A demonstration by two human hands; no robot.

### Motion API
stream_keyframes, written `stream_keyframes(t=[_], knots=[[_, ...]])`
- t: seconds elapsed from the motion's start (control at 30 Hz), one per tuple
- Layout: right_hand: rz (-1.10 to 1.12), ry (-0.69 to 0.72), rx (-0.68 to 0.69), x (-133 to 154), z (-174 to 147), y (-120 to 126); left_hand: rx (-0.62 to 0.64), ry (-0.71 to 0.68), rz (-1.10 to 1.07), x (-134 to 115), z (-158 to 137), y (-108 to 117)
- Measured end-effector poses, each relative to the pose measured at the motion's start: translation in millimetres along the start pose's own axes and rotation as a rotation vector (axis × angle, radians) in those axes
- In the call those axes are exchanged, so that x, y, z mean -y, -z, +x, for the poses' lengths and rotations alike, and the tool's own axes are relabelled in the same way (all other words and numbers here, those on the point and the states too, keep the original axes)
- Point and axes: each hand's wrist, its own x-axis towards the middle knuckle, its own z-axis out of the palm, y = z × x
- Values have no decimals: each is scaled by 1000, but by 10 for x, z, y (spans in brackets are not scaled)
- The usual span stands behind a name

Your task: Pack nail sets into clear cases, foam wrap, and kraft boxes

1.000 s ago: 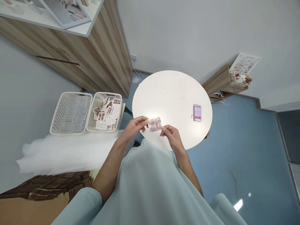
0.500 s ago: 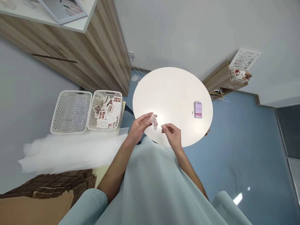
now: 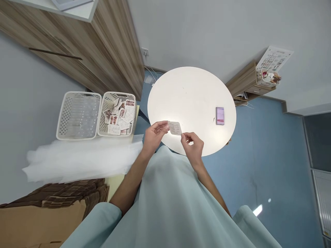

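A small pale card (image 3: 175,128) with lines of print is held up over the near edge of the round white table (image 3: 191,89). My left hand (image 3: 154,136) pinches its left end between thumb and fingers. At the card's lower right corner, the thumb and forefinger of my right hand (image 3: 192,146) are closed on it. Its printed face is turned toward me; the other face is hidden. On the right of the table lies a pink and purple rectangular item (image 3: 220,116), its details blurred.
Left of the table, one white basket (image 3: 60,120) holds clear plastic pieces; another basket (image 3: 101,119) holds many cards with nail-like pieces. White sheet material (image 3: 82,160) and folded cardboard (image 3: 77,198) lie below them. A wood cabinet (image 3: 113,44) stands behind.
The card has turned from its pinkish, shiny side to its printed side. My right hand has come to the card's corner. The whole view has shifted slightly.
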Motion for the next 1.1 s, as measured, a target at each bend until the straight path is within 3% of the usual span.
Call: stream_keyframes(t=[0.13,0.4,0.53,0.73,0.83,0.93,1.1], knots=[[206,-192,72,-2,53,68,-28,-7,13,32,18,43],[272,-271,88,-76,23,75,54,55,-45,23,-27,86],[340,-295,171,-111,28,111,171,161,-189,66,-29,114],[422,-372,384,-151,15,138,457,249,-362,125,-45,144],[453,-403,449,-177,-9,122,506,253,-365,149,-75,151],[390,-367,406,-178,-49,100,464,243,-339,157,-107,139],[170,-130,157,-55,-176,78,312,210,-229,123,-159,76]])
